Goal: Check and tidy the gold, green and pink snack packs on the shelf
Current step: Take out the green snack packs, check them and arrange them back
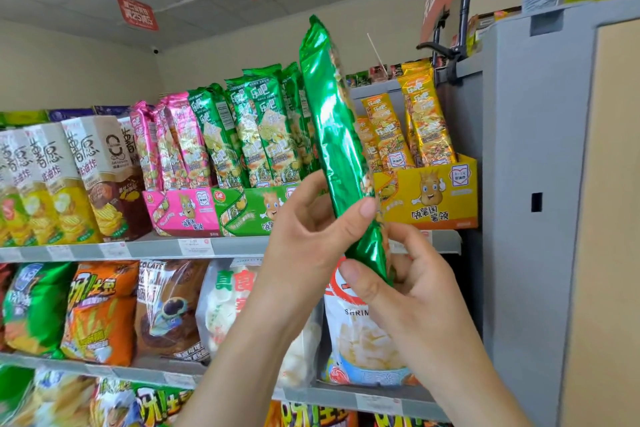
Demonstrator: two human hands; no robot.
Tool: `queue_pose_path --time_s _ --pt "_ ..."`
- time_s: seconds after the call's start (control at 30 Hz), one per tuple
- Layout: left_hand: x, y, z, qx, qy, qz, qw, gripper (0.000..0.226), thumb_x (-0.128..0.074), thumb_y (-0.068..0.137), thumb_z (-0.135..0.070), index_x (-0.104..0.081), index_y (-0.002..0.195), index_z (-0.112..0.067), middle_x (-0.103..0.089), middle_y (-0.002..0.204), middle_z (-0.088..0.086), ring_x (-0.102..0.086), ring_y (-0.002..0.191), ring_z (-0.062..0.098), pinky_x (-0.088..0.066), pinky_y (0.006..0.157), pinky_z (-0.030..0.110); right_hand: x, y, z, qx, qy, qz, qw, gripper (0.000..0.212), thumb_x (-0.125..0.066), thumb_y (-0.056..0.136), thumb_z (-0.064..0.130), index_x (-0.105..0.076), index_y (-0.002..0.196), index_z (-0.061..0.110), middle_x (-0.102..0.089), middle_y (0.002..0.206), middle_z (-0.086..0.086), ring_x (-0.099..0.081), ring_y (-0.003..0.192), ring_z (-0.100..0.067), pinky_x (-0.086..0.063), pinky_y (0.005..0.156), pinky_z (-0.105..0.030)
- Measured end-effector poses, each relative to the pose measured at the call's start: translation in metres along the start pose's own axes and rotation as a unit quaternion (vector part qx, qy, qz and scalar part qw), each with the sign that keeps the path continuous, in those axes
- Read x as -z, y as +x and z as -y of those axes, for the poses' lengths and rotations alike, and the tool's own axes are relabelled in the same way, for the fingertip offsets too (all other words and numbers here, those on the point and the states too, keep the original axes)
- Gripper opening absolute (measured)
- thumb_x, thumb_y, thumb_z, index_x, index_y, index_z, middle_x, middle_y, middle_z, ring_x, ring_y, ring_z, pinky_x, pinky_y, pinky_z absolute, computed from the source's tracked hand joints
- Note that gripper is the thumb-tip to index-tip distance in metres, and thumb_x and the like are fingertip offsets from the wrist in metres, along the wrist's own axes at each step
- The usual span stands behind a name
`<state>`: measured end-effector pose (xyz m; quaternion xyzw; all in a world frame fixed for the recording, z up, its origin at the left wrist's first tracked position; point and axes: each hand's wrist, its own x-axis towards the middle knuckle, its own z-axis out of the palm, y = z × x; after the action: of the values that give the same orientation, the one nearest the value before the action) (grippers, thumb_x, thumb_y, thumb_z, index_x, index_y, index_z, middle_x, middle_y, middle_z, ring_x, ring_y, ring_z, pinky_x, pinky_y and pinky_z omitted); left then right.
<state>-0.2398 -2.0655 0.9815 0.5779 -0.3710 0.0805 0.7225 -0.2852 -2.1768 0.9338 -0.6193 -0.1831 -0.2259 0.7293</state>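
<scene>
Head view. Both hands raised in front of the top snack shelf (221,246). One green pack (332,135) is off the shelf and held nearly upright, top tilted slightly left, seen edge-on with its plain foil side showing. The left hand (304,229) grips its lower middle, thumb across the front, fingers curled behind. The right hand (412,288) pinches the bottom end between thumb and fingers.

Behind, on the shelf, three open display boxes stand side by side. The pink box (180,211) on the left holds the pink packs (166,142), standing and leaning left. The green box (249,211) in the middle holds the green packs on the shelf (256,128), upright, crowded. The yellow box (433,198) on the right holds the gold packs (415,125), upright, the rear ones taller in view. The held pack hides the gap between the green and gold rows.

Left of the pink box: a row of chip boxes (69,180). Shelf below: assorted snack bags (100,312).
</scene>
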Motion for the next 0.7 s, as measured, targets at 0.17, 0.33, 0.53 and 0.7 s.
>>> queue_pose_path --time_s 0.17,0.33,0.53,0.7 --pt "0.004 -0.002 -0.003 -0.019 0.003 -0.05 0.999 0.027 -0.072 0.075 -0.031 -0.07 0.102 -0.028 -0.071 0.076 -0.005 -0.065 0.068 0.008 -0.053 0.063 0.022 0.004 -0.001 0.0 0.008 0.012 0.028 0.999 0.04 -0.083 0.072 0.03 -0.064 0.106 0.024 -0.07 0.068 0.005 -0.06 0.05 -0.004 -0.045 0.048 -0.015" --pt "0.009 0.002 -0.004 -0.01 -0.024 -0.074 0.997 0.043 -0.065 0.086 -0.02 -0.054 0.127 -0.013 -0.068 0.074 -0.002 -0.064 0.067 0.011 -0.054 0.064 0.024 0.002 -0.005 0.002 0.05 0.05 0.056 0.996 0.043 -0.074 0.077 0.022 -0.069 0.114 0.044 -0.076 0.102 0.007 -0.073 0.085 -0.008 -0.051 0.065 -0.012" --pt "0.002 -0.005 0.004 0.031 -0.023 -0.107 0.993 0.035 -0.072 0.076 -0.039 -0.068 0.111 -0.043 -0.07 0.113 -0.006 -0.067 0.097 0.008 -0.054 0.078 0.027 -0.004 -0.004 -0.005 0.103 0.031 -0.025 0.994 0.047 -0.078 0.069 0.016 -0.072 0.1 0.051 -0.077 0.092 0.011 -0.073 0.083 -0.006 -0.055 0.068 -0.016" --pt "0.001 -0.01 0.004 0.01 0.1 -0.054 0.993 0.031 -0.074 0.079 -0.036 -0.066 0.107 -0.026 -0.073 0.101 0.0 -0.068 0.095 0.013 -0.057 0.081 0.03 -0.005 -0.004 -0.008 0.15 -0.131 -0.116 0.973 0.051 -0.078 0.061 0.049 -0.066 0.11 0.05 -0.074 0.086 0.021 -0.072 0.074 -0.006 -0.06 0.067 -0.028"
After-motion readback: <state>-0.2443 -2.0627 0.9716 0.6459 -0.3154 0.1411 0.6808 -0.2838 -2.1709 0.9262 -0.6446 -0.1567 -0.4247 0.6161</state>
